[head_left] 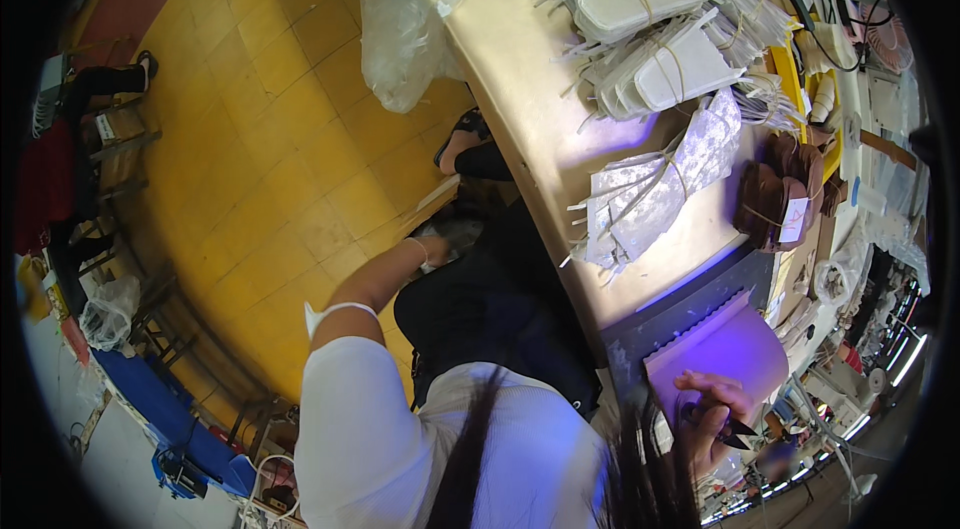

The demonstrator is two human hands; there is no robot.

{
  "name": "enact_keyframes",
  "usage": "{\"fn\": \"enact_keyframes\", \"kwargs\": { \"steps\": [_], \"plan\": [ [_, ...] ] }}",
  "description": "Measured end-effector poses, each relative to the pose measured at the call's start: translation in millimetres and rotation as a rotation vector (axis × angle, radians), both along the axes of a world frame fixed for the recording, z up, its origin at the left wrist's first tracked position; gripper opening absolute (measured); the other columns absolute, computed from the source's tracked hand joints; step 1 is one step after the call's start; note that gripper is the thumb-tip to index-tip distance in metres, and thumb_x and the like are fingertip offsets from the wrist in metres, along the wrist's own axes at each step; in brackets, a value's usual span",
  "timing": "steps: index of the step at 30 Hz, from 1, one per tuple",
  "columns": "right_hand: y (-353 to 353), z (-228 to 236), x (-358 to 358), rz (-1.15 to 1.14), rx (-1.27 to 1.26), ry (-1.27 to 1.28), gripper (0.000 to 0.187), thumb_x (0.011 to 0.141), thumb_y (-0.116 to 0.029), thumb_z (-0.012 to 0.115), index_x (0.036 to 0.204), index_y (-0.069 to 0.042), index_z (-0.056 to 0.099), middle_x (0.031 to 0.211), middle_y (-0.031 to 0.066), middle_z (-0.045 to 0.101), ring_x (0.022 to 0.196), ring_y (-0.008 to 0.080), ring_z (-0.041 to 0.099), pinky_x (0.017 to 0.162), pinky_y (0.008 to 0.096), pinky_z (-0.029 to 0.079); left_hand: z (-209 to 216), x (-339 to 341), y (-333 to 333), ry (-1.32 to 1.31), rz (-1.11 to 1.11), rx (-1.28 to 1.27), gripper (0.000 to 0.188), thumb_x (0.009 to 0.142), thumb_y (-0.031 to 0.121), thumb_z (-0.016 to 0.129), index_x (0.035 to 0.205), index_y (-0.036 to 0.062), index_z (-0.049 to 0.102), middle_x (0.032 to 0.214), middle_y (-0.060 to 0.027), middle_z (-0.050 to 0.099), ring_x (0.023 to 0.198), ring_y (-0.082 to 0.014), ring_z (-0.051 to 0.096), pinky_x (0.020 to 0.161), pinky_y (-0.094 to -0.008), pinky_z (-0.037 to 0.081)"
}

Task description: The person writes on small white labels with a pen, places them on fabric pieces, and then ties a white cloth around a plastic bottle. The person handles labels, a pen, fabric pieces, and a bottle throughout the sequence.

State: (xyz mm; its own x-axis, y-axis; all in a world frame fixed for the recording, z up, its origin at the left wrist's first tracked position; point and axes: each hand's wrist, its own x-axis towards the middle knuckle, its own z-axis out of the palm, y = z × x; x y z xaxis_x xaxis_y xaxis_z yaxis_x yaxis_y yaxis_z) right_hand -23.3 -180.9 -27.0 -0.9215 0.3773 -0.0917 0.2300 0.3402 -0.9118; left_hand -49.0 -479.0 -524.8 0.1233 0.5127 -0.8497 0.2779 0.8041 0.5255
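My right hand (708, 417) is closed round small scissors (738, 432) whose dark blades stick out past the fingers. Beneath and beside it is a curved pinkish-tan panel (725, 344) with a jagged edge, lit purple. The panel rests on a dark flat plate (640, 339) set at the table's near end. My left hand (438, 247) hangs low beside my dark-clothed lap, off the table's left side. Its fingers are blurred and in shadow, so I cannot make out whether they hold anything.
Tied bundles of white pieces (665, 64) and a patterned white bundle (665, 184) lie on the table (520, 59). Brown bundled pieces (775, 194) sit at its right. A clear plastic bag (400, 24) hangs off the far left edge. Another person's leg (110, 79) shows at left.
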Motion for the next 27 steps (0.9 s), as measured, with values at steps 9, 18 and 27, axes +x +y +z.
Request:
{"fn": "enact_keyframes", "kwargs": {
  "steps": [9,18,27],
  "plan": [
    [7.8,0.3,11.0,0.035,0.065,0.046,0.030,0.104,-0.032,0.046,0.111,-0.003,0.048,0.101,0.0209,0.061,0.088,0.0318,0.064,0.085,0.0454,0.054,62.3,-30.7,-3.4,0.038,0.903,0.027,0.043,0.086,0.032,0.061,0.111,-0.0020,0.069,0.100,-0.0240,0.070,0.093,-0.0347,0.068,0.086,-0.0415,0.051],
    [9.1,2.5,27.0,0.031,0.065,0.121,0.031,0.103,-0.033,0.048,0.109,-0.003,0.048,0.099,0.0192,0.063,0.085,0.0306,0.066,0.089,0.0466,0.052,31.9,-8.4,-44.2,0.330,0.658,-0.114,0.056,0.087,0.028,0.068,0.134,0.0014,0.054,0.109,-0.0222,0.069,0.092,-0.0318,0.069,0.080,-0.0379,0.054],
    [-5.4,12.2,43.6,-0.141,-0.018,0.141,0.026,0.099,-0.027,0.057,0.099,-0.001,0.062,0.094,0.0190,0.071,0.091,0.0299,0.067,0.086,0.0418,0.052,-15.8,44.5,-37.6,-0.225,0.719,-0.120,0.079,0.092,0.069,0.045,0.134,0.0027,0.058,0.125,-0.0226,0.063,0.114,-0.0319,0.062,0.096,-0.0392,0.047]
  ]
}}
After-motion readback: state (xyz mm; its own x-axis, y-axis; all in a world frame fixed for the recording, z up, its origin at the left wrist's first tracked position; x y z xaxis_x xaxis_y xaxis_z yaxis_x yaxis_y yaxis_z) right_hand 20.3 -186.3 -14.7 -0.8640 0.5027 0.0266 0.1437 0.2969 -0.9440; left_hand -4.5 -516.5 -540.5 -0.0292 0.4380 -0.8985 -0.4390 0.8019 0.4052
